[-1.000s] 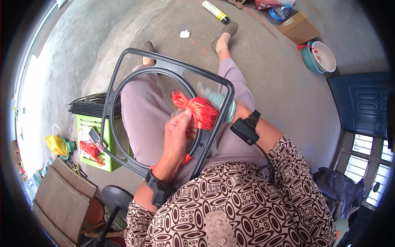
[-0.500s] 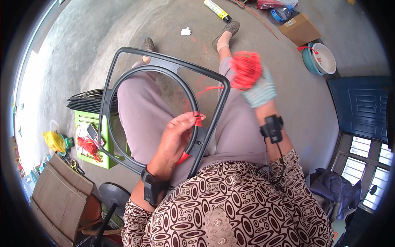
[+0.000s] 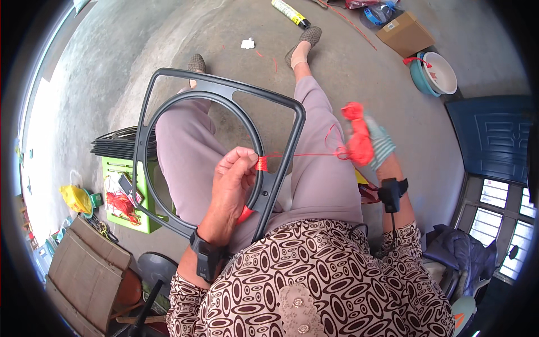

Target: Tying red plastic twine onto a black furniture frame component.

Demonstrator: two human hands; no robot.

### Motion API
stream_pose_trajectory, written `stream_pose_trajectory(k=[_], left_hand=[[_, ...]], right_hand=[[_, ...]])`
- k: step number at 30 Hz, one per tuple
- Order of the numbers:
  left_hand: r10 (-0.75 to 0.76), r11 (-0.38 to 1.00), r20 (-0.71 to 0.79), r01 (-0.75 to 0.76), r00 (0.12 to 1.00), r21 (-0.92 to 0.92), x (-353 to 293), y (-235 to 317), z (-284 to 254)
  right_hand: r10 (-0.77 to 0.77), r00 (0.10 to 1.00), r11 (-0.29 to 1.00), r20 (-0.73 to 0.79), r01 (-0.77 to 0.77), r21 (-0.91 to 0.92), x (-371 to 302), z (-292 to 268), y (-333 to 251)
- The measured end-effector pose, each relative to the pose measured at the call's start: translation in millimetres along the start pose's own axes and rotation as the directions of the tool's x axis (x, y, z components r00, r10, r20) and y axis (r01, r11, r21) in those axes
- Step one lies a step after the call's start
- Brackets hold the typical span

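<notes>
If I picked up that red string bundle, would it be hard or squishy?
The red string bundle would probably feel squishy and floppy, since it looks like gathered strands. It's likely light, as the gloved right hand holds it up alone. It might tug, because a thin red strand runs from it to the black frame.

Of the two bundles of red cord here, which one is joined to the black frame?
The held bundle, in the gloved right hand: its strand stretches to the red wrapping on the black frame. The other bundle lies on the green stool.
</notes>
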State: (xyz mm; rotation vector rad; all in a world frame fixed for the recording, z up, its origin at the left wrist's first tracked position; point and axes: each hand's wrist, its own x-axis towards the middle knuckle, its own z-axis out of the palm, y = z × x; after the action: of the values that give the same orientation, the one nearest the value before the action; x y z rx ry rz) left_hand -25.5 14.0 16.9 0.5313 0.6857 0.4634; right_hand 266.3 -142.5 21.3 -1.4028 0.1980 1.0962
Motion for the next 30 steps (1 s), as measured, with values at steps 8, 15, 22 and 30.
stream_pose_trajectory(k=[8, 15, 22, 30], left_hand=[[0.049, 0.986, 0.003, -0.048, 0.999, 0.161, -3.0, 1.0, 5.9], [0.115, 0.976, 0.021, -0.117, 0.993, 0.182, -4.9, -0.9, 8.2], [-0.097, 0.995, -0.116, 0.094, 0.988, -0.032, -0.5, 0.5, 7.9], [-0.129, 0.99, 0.077, 0.133, 0.989, -0.056, -2.3, -1.4, -8.3]], right_hand=[[0.107, 0.742, 0.948, 0.662, 0.124, -0.292, 5.6, 109.2, 37.9], [0.18, 0.534, 0.793, 0.826, 0.418, -0.443, 28.4, 157.1, 50.1], [0.247, 0.599, 0.927, 0.762, -0.374, -0.007, 9.4, 151.6, 81.7], [-0.117, 0.892, 0.884, 0.437, -0.107, 0.455, 45.5, 147.2, 28.6]])
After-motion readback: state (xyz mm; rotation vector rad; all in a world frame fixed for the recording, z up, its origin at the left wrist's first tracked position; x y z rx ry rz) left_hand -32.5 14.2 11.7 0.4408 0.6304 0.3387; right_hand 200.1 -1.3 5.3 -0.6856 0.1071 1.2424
